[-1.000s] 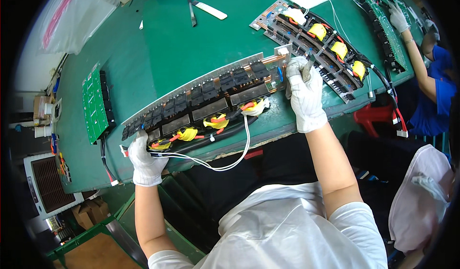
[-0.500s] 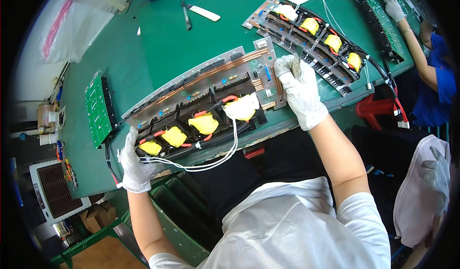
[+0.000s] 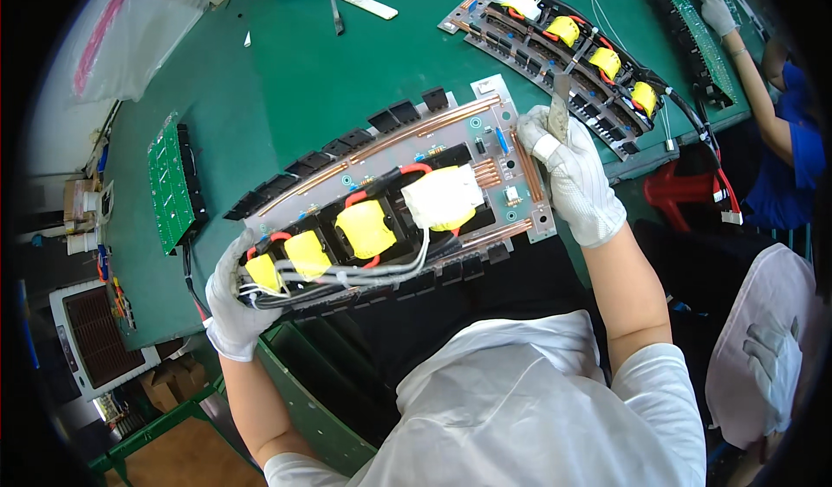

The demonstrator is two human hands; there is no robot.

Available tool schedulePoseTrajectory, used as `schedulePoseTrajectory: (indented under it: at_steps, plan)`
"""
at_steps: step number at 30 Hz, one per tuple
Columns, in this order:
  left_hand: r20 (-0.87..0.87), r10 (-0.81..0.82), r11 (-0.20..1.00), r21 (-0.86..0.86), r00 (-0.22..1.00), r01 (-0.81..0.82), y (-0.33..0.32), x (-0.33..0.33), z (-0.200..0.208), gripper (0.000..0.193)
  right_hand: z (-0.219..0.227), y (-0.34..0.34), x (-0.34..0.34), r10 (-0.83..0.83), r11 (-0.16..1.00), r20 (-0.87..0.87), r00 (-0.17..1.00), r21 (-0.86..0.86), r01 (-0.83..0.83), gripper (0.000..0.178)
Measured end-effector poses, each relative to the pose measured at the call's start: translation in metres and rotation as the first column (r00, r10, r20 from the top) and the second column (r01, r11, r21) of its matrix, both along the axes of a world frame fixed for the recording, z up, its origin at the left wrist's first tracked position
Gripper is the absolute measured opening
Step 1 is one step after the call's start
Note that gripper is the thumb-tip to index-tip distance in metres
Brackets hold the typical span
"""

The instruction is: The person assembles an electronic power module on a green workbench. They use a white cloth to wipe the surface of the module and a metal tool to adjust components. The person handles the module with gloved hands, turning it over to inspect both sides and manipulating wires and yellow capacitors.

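Note:
In front of me a long circuit board point(image 3: 490, 132) is held up at the table's near edge, its component face toward me. It carries yellow-wrapped coils point(image 3: 365, 227), a white pad point(image 3: 442, 198) over the rightmost one, copper-coloured strips and black parts along its far edge. My left hand point(image 3: 234, 303), in a white glove, is closed on the board's left end beside a bundle of white wires point(image 3: 381, 272). My right hand point(image 3: 572, 175), also gloved, grips the right end. A flat grey blade-like tool point(image 3: 560, 106) sticks up from that hand's fingers; its exact kind is unclear.
A similar board with yellow coils point(image 3: 607, 64) lies at the back right. A green board point(image 3: 170, 188) stands at the left on the green table point(image 3: 286, 71). Two slim tools point(image 3: 368, 4) lie farther back. At the right edge, another person's gloved hand point(image 3: 716, 10) touches a green board point(image 3: 706, 62).
Both hands have lifted and tilted the board, showing more of its face and the black parts along its far edge. The right hand has shifted slightly right with the blade-like tool.

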State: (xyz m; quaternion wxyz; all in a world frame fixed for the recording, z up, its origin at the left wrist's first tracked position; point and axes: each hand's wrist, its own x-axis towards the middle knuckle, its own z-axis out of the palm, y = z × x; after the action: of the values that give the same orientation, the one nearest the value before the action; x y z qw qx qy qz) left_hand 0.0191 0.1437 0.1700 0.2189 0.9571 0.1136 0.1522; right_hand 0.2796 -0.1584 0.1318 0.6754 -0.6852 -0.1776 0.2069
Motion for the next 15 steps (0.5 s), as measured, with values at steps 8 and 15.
schedulePoseTrajectory:
  at_steps: [8,15]
  plan:
    - [-0.218,0.007,0.988,-0.146,0.976,-0.040,0.004,0.025,-0.002,0.063,-0.005,-0.004,-0.002,-0.023,0.989,-0.037,0.999,-0.144,0.017,0.034]
    - [-0.309,-0.057,0.978,-0.209,0.949,-0.009,0.017,0.040,-0.005,0.060,0.002,0.008,0.001,-0.066,0.971,-0.220,0.973,-0.238,0.012,0.035]
